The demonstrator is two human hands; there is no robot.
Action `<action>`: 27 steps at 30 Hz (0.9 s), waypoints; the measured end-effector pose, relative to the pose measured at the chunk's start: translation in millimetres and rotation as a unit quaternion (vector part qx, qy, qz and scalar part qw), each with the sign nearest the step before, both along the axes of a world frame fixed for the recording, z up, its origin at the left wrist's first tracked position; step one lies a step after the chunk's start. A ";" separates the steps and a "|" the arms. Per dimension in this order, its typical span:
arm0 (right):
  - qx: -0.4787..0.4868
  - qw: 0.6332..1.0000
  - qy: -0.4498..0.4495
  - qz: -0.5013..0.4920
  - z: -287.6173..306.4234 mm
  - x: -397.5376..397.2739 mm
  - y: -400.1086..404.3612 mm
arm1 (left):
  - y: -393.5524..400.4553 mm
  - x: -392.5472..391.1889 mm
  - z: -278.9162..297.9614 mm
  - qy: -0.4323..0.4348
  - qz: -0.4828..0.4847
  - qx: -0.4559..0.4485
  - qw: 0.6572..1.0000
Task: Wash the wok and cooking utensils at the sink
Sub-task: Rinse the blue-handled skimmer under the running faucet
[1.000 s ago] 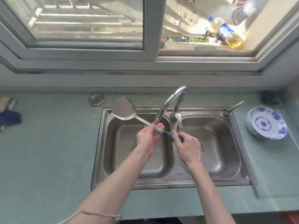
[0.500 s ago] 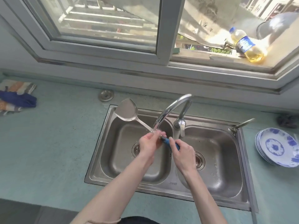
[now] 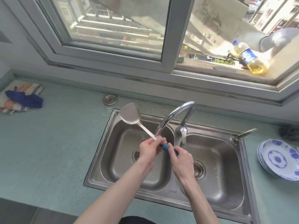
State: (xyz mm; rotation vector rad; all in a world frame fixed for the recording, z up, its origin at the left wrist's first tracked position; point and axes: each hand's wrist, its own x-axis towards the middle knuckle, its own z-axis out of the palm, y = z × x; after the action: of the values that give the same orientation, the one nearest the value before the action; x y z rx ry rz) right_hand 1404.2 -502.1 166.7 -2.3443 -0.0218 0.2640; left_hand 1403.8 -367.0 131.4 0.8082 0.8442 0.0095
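Stainless steel makes up the double sink (image 3: 103, 160) seen from the head camera; both basins hold nothing but their drains, the left one wet. Beside its right rim a stack of blue-patterned plates (image 3: 279, 160) sits on the green counter (image 3: 48, 151), and a bottle of yellow oil (image 3: 250, 59) lies tilted on the window ledge. Over the left basin a metal spatula (image 3: 130, 114) is held slanting, its blade raised toward the sink's back left corner and its blue handle end pointing down to the right. The left hand (image 3: 149, 151) is closed around the metal shaft just under the faucet (image 3: 174, 118) spout. The right hand (image 3: 182, 160) grips the blue handle, touching the left. Both forearms reach in from below, converging above the divider between the basins. A blue cloth (image 3: 25, 99) lies far left.
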 end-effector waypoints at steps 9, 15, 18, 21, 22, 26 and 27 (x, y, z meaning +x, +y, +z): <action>-0.028 1.000 0.002 0.010 15.2 -15.1 -5.0 | 34.4 7.5 -11.0 0.034 0.016 -0.013 0.999; -0.070 0.998 -0.008 -0.008 35.8 -22.8 -30.8 | 41.2 12.0 -17.9 0.038 0.053 -0.034 0.997; -0.071 0.997 -0.007 -0.008 42.4 -24.7 -45.9 | 39.1 10.8 -20.4 0.044 0.035 -0.029 0.998; -0.074 0.997 -0.009 -0.016 49.6 -21.8 -58.0 | 31.0 14.0 -15.7 0.043 0.039 -0.020 0.998; -0.072 0.997 -0.006 -0.016 53.0 -19.9 -65.0 | 31.1 15.1 -13.5 0.045 0.056 -0.016 0.997; -0.071 0.997 0.029 0.007 72.1 -15.2 -95.0 | 34.2 17.3 -11.7 0.051 0.047 0.070 0.995; -0.072 0.997 0.037 0.009 77.0 -14.9 -100.6 | 33.1 17.3 -11.4 0.051 0.037 0.086 0.994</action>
State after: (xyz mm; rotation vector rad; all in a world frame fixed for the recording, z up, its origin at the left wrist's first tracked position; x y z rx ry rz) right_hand 1389.3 -602.7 243.7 -2.4775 0.0120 0.3715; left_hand 1421.1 -334.0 120.0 0.9436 0.9789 0.1085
